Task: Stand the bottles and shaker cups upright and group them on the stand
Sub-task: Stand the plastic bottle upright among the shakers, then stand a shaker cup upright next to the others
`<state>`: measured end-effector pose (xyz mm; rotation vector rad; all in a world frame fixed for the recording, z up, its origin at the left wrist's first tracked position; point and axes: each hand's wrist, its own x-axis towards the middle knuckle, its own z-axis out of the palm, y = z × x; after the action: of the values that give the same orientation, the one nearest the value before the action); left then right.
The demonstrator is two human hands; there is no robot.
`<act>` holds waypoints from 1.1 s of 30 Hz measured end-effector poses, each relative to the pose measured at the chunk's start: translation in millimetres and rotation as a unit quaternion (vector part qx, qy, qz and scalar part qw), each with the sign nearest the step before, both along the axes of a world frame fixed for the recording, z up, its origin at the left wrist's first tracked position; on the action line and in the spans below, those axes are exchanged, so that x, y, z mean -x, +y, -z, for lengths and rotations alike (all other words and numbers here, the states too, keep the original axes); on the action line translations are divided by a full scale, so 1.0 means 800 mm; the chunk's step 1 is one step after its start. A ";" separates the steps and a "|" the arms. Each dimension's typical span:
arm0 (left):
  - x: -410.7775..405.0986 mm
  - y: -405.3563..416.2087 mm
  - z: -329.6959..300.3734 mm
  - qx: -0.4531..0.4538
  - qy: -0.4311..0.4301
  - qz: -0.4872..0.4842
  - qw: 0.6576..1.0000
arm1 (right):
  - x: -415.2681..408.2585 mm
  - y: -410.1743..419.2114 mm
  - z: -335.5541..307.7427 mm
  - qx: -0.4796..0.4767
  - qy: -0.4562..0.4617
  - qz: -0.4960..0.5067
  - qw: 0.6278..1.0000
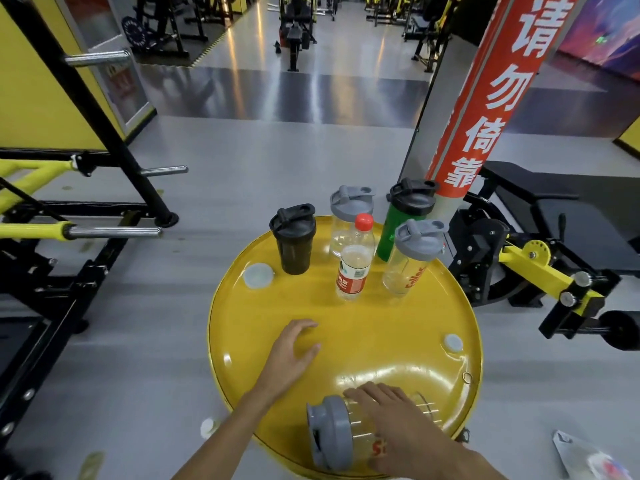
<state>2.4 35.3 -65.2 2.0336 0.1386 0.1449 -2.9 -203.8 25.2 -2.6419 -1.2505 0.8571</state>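
You had open surface [363,327] mid-stand; upright bottles [355,258] (five, clustered) blocked the far edge.

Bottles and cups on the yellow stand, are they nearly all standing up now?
Nearly. Five stand upright together at the far side: the black cup, a clear cup with a grey lid, the green cup, another clear cup and the water bottle. The right hand rests on the last cup, lying on its side at the near edge. The left hand is empty. That cup needs standing up and joining them.
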 end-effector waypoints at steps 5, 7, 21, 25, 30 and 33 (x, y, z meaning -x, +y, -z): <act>-0.001 0.004 0.005 -0.020 0.010 0.009 1.000 | -0.001 0.002 -0.007 -0.051 -0.008 0.060 0.997; 0.002 0.006 0.008 -0.081 0.013 0.049 0.995 | -0.008 0.005 -0.019 -0.092 0.000 0.099 0.991; 0.059 0.066 0.022 -0.301 -0.008 0.022 0.953 | -0.102 0.144 -0.066 -0.476 0.138 0.285 0.821; 0.064 0.068 0.019 -0.314 0.005 -0.013 0.949 | -0.129 0.182 -0.045 -0.522 0.129 0.318 0.781; 0.064 0.070 0.022 -0.331 0.029 -0.007 0.943 | -0.142 0.207 -0.020 -0.547 0.132 0.336 0.755; 0.065 0.069 0.023 -0.357 0.044 0.000 0.933 | -0.148 0.211 -0.006 -0.553 0.139 0.345 0.746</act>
<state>-50.0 90.5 -83.7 2.7698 0.1573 0.1113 115.1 -35.0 30.0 -1.6277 -0.3512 0.1966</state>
